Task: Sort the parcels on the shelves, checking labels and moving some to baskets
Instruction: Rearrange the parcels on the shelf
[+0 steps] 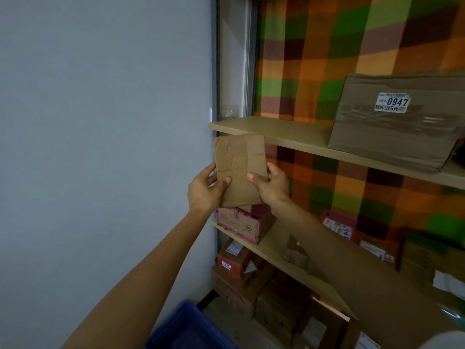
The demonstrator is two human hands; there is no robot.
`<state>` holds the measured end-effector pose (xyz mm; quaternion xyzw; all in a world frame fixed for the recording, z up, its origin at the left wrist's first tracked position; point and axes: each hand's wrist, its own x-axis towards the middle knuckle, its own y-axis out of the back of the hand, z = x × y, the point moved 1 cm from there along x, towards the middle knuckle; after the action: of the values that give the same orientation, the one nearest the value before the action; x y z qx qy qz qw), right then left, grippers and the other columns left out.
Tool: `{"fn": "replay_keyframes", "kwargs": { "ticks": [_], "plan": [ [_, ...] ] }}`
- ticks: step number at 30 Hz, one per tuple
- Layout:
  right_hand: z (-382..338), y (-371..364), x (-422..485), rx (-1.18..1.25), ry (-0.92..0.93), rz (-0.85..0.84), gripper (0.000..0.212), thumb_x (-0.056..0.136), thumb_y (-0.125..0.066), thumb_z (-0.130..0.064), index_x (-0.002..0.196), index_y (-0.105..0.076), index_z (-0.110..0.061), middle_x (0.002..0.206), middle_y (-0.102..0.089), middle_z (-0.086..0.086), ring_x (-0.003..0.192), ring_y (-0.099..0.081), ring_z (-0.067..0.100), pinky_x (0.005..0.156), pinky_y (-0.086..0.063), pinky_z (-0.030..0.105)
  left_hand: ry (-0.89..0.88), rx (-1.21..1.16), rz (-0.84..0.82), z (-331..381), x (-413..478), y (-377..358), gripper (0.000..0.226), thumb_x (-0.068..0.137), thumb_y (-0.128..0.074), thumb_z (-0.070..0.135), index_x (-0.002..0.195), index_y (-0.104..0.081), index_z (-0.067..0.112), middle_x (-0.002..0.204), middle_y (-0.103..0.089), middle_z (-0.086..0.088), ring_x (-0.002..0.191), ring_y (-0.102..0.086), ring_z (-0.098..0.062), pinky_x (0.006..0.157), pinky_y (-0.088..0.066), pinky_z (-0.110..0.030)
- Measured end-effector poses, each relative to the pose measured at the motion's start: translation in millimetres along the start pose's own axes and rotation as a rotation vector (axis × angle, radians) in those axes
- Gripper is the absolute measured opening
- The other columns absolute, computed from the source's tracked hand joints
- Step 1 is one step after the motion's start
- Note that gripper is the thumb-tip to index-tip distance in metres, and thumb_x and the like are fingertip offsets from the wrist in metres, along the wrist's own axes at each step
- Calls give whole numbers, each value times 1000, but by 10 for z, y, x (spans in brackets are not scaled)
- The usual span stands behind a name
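A grey wall [100,122] fills the left and a checked cloth [327,46] backs the shelves on the right. The left hand [205,188] and right hand [273,183] grip a flat brown parcel [240,167] by its lower sides, at the upper shelf's [276,132] left end. Bare wood runs from there right to a taped box [392,127]. A blue basket [186,328] sits near, below.

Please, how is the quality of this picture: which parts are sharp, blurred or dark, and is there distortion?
Head view: dim, soft light; the flat parcel and the 0947 label are sharp; tape on the large box shows mild glare; the blue basket at the bottom edge is blurred; the lower shelves are dark; the curtain checks bow at top right, a wide-lens effect.
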<state>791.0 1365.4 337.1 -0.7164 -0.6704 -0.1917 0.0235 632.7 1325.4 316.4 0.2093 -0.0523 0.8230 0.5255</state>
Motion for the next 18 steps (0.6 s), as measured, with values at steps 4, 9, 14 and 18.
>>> {"fn": "replay_keyframes", "kwargs": {
  "ticks": [4,9,14,18],
  "plan": [
    [13,115,67,-10,-166,-3,46,87,-74,-36,127,-61,-17,124,-65,4,107,-62,22,93,-54,43,96,-21,-37,24,5,88,29,99,-52,46,116,-64,26,111,-72,0,103,-68,-18,89,-56,-40],
    [-19,307,111,389,-430,-78,77,85,-53,-72,140,-49,-19,129,-64,14,117,-62,29,90,-53,41,47,-93,-188,182,27,207,62,101,-25,55,132,-60,14,126,-63,3,120,-56,-12,98,-40,-25],
    [-65,182,-3,245,-182,-204,64,77,-65,-64,127,-60,-25,123,-67,0,116,-60,20,107,-44,44,-19,1,-181,135,55,77,57,89,-71,34,140,-49,20,123,-63,8,106,-61,-5,76,-53,-12],
    [-39,127,-7,106,-71,-76,34,87,-76,-20,119,-66,-19,117,-70,1,106,-66,18,83,-55,33,-5,88,-35,75,71,41,58,85,-74,44,136,-57,22,127,-66,-1,115,-62,-19,97,-54,-45]
  ]
}}
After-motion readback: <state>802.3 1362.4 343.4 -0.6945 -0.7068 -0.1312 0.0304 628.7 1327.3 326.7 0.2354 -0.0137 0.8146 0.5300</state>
